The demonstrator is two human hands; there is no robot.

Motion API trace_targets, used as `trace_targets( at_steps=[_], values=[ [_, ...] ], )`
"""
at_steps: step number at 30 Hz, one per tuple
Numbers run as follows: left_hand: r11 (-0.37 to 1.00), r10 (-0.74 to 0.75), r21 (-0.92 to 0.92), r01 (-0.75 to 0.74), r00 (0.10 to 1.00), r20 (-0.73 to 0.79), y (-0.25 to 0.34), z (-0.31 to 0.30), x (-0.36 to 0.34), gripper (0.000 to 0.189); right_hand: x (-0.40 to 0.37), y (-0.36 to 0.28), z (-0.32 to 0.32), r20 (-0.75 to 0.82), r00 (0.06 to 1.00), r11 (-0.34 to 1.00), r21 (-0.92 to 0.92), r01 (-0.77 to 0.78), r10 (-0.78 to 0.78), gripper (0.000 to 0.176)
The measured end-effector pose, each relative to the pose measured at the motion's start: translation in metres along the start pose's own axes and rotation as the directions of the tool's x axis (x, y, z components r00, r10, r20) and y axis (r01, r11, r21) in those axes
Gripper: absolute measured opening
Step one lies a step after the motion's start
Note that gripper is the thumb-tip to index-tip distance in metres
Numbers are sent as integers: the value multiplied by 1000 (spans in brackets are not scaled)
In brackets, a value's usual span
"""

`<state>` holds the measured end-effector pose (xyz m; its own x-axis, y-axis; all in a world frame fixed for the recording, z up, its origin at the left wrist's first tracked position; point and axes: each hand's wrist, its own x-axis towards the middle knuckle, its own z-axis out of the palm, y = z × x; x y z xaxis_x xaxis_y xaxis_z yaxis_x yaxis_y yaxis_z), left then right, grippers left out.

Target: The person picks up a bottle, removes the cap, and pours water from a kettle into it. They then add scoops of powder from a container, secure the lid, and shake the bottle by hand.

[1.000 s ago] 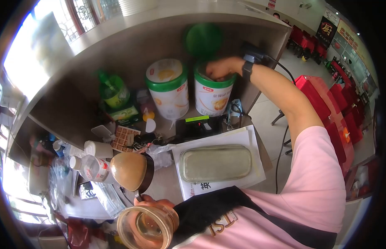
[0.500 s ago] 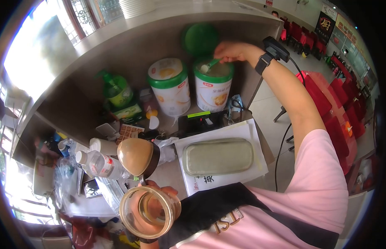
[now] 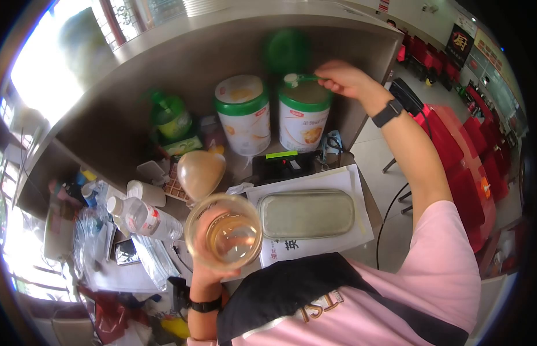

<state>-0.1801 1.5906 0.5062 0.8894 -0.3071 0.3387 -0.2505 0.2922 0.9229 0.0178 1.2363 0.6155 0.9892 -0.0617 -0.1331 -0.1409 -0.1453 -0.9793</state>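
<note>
Right hand: your right hand (image 3: 344, 78) is pinching the handle of the scoop (image 3: 291, 79), with the fingers closed round it and gripping nothing else.
Scoop: it is hanging just over the rim of the open can (image 3: 303, 112) at the back of the shelf, and its bowl is looking full of pale powder.
Left hand: your left hand (image 3: 206, 278) is cupping the clear cup (image 3: 224, 238) from below, fingers wrapped round its base, holding it near your chest with the mouth tilted towards you.
Cup: its domed lid (image 3: 200, 172) is standing flipped open on the far side. The inside is showing an amber tint and no powder that I can make out.
Done so far: the can is standing open with its green lid (image 3: 285, 51) propped behind it, and the scoop is looking loaded.
Not yet done: you are holding scoop and cup well apart, with the pouch (image 3: 307, 213) lying between them.
</note>
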Motion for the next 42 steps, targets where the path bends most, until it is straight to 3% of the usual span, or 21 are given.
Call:
trace_targets(
  at_steps=[1,6,13,14,15,16,19,21,24,25,26,27,28,30,32,34,35,37,40,41,42],
  values=[
    [986,-39,-161,44,999,34,-3,-1,6,97,-8,-6,3,54,998,999,26,38,-40,11],
    [994,7,-109,-5,1000,12,-6,9,33,88,-68,-45,36,362,901,969,21,248,-238,19],
    [982,-14,-191,9,1000,-26,-3,14,48,87,-159,-45,96,437,798,860,-100,501,-415,15],
    [980,-35,-199,27,999,-36,-1,14,47,88,-155,-34,99,538,452,390,-233,891,-711,16],
    [979,-34,-200,25,998,-43,0,15,46,88,-154,-27,102,675,5,-231,-260,938,-738,18],
    [977,-31,-213,18,998,-55,1,15,45,88,-156,-23,103,678,2,-231,-254,939,-735,18],
    [977,-21,-211,8,998,-57,2,13,43,89,-160,-18,105,695,35,-273,-328,904,-719,26],
    [980,-14,-197,4,999,-46,1,13,43,89,-158,-18,104,705,79,-216,-319,923,-705,25],
    [981,1,-195,-17,997,-80,-2,13,41,89,-147,-27,98,617,34,-287,-414,863,-786,23],
    [987,6,-163,-19,997,-80,-3,11,40,89,-149,-34,90,513,263,-13,-471,882,-817,20],
    [991,12,-133,-23,997,-77,-5,10,39,89,-138,-34,81,399,387,174,-476,862,-831,16],
    [989,18,-145,-27,998,-63,-5,10,39,89,-128,-39,72,322,517,282,-558,781,-793,15],
    [992,21,-122,-30,997,-75,-5,9,37,90,-117,-42,64,193,718,495,-605,624,-669,16],
    [996,21,-84,-31,993,-112,-4,10,33,91,-76,-37,35,241,679,277,-781,560,-694,20],
    [997,10,-73,-18,995,-103,-5,9,29,92,-33,-29,7,290,791,90,-914,396,-539,22],
    [1000,-16,-29,13,994,-109,-3,8,26,94,7,-9,-4,307,870,39,-937,348,-385,20],
    [1000,-14,-28,11,994,-104,-1,10,25,94,26,4,-4,303,871,40,-938,344,-388,20],
    [998,-16,-56,9,991,-129,2,11,22,93,55,25,4,292,934,-54,-956,287,-204,20],
    [997,-1,-77,-8,993,-114,-9,5,17,94,49,30,25,281,951,-152,-953,260,-133,23],
    [996,14,-82,-25,992,-123,-10,4,15,94,51,28,30,280,951,-151,-954,260,-133,23],
    [994,-26,-104,13,992,-127,-6,7,14,95,53,23,34,310,951,-93,-947,308,-5,24]
  ],
)
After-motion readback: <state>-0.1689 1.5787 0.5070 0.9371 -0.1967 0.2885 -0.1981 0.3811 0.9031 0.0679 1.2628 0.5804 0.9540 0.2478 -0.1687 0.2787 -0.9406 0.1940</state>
